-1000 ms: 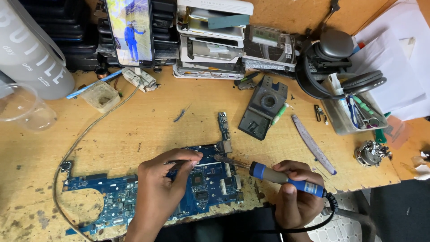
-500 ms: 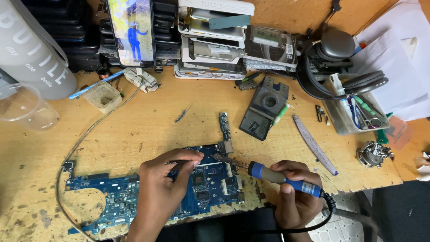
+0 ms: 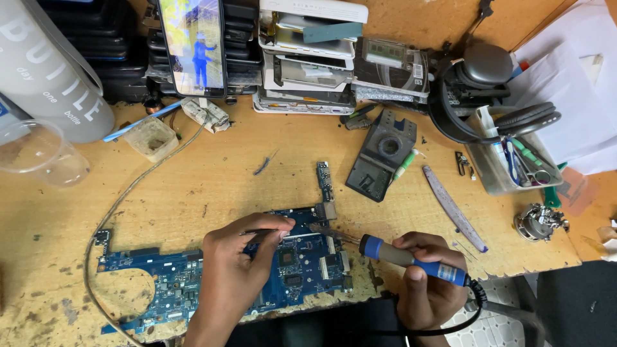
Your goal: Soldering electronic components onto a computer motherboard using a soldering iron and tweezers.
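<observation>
- I see my left hand [image 3: 234, 273] in the lower middle of the frame, fingers drawn together and pinching thin metal tweezers [image 3: 260, 232] whose tips point right, over the board.
- My right hand [image 3: 427, 283] sits at the lower right, wrapped tight around the blue-handled soldering iron [image 3: 411, 258]; its dark metal tip reaches left toward the upper right corner of the board, close to the tweezer tips.
- The long blue laptop circuit board [image 3: 154, 276] lies flat along the bottom edge of the worn wooden workbench [image 3: 212, 173], running from lower left to the middle, partly covered by my left hand.
- A black cable [image 3: 479, 302] loops from the iron's handle down past my right wrist.
- A thin grey wire [image 3: 122, 199] curves from the upper left down round the board's left end.
- In the upper left stand a grey drink bottle [image 3: 48, 71] and a clear plastic cup [image 3: 38, 154].
- A phone with a lit screen [image 3: 191, 45] leans upright at top centre-left, beside a stack of flat drive casings and parts [image 3: 308, 64].
- A black plastic bracket [image 3: 379, 157] lies right of centre, with a small narrow blue board strip [image 3: 324, 180] just left of it.
- A slim grey metal pry blade [image 3: 453, 209] lies diagonally at the right, near a clear tray of tools [image 3: 508, 167].
</observation>
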